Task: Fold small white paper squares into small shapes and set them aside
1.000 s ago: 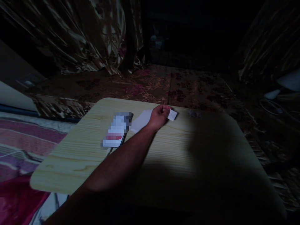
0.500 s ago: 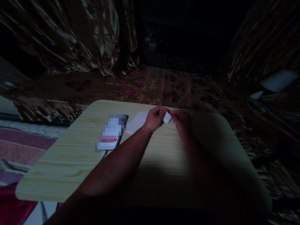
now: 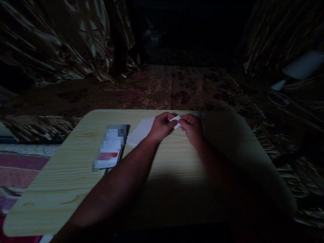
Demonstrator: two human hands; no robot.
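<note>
A small white slip of paper (image 3: 176,120) is pinched between both my hands near the far edge of a pale wooden table (image 3: 76,175). My left hand (image 3: 162,126) grips its left end with curled fingers. My right hand (image 3: 192,127) grips its right end, fingers closed. Just left of my left hand lies a white sheet of paper (image 3: 139,133) flat on the table. Further left lies a white packet with a red stripe (image 3: 110,150), partly blurred out.
The room is dim. Shiny patterned curtains (image 3: 63,40) hang at the back left and right. A flowered carpet (image 3: 177,89) lies beyond the table. White objects and a cable (image 3: 283,91) sit at the right. A striped cloth (image 3: 17,168) lies at the left.
My right hand came in from the right and closed on the slip that my left hand held alone. Both hands lifted it slightly. The view shifted downward and leftward.
</note>
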